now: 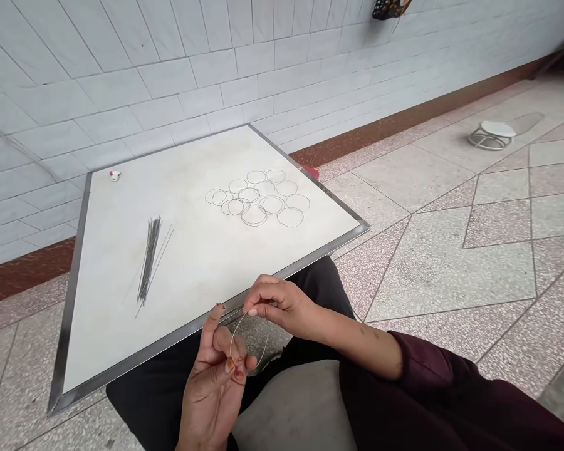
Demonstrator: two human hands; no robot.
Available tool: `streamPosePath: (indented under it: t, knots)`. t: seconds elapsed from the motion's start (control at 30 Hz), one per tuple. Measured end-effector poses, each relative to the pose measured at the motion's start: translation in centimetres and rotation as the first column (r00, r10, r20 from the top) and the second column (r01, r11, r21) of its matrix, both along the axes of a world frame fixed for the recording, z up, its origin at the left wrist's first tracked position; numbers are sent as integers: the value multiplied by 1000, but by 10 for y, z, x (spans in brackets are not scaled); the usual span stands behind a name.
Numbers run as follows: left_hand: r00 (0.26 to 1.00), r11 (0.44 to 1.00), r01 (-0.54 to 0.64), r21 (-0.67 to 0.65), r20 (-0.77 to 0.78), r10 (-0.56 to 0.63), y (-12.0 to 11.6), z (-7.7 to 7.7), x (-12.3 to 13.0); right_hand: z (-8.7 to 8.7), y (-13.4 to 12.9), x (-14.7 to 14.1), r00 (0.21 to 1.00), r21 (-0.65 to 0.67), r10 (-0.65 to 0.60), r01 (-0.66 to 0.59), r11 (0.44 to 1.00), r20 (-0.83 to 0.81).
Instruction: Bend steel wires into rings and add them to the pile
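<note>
A thin wire [232,341], bent into an open curve, is held between both hands near the table's front edge. My left hand [219,369] pinches it between thumb and fingers, with the index finger raised. My right hand [279,305] grips its upper part between thumb and forefinger; the other end of the wire stands free below. Several wire rings [254,216] lie on the white table [188,263], some of them overlapping. Left of them lies a bundle of straight wires [149,260], with a few loose ones beside it.
A small white and red object [115,176] sits at the table's back left corner. Grey metal edging [164,344] borders the tabletop. Behind is a tiled wall. A low white stool [493,134] stands on the floor at the right.
</note>
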State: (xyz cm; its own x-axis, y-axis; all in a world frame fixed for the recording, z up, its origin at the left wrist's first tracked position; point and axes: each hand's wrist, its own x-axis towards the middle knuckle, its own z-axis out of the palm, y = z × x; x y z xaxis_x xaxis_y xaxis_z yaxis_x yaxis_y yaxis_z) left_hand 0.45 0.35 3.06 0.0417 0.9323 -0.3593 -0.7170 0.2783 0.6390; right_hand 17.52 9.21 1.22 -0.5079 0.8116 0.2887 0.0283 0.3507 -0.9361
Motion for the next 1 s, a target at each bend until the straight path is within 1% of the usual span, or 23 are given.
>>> streamPosePath:
  t: [0.07, 0.13, 0.2, 0.27, 0.33, 0.47, 0.6, 0.67, 0.73, 0.87, 1.0]
  knots:
    - [998, 998, -58, -10, 25, 58, 1, 0, 1, -3, -3, -3, 999, -126, -33, 31, 992, -12]
    - [993, 994, -110, -11, 44, 110, 2, -1, 2, -7, -5, -7, 997, -291, -61, 43, 956, -54]
    - [988, 990, -143, 0, 55, 143, 4, -2, 2, -11, -7, -11, 990, -454, -74, 12, 891, -120]
    - [985, 987, -158, 15, 64, 157, 4, -3, 2, -14, -7, -13, 978, -579, -75, -55, 813, -197]
    - [985, 986, -164, 18, 65, 163, 4, -4, 0, -15, -7, -14, 963, -659, -82, -113, 744, -257]
    - [980, 981, -191, 21, 68, 189, 6, -4, -3, -14, -8, -13, 950, -754, -124, -143, 641, -286]
    - [964, 968, -249, 39, 109, 244, 9, -5, -6, -11, -11, -12, 942, -813, -85, -232, 534, -325]
    - [956, 962, -271, 40, 126, 264, 10, -8, -7, -10, -13, -13, 927, -804, -56, -291, 519, -371]
    - [949, 956, -290, 39, 141, 282, 12, -13, -7, -9, -14, -14, 913, -781, -25, -335, 527, -408]
    - [929, 941, -337, 28, 176, 327, 14, -20, -7, -12, -14, -16, 891, -732, 3, -375, 569, -454]
    - [919, 935, -353, -3, 188, 348, 16, -23, -6, -21, -13, -17, 878, -695, -33, -354, 625, -477]
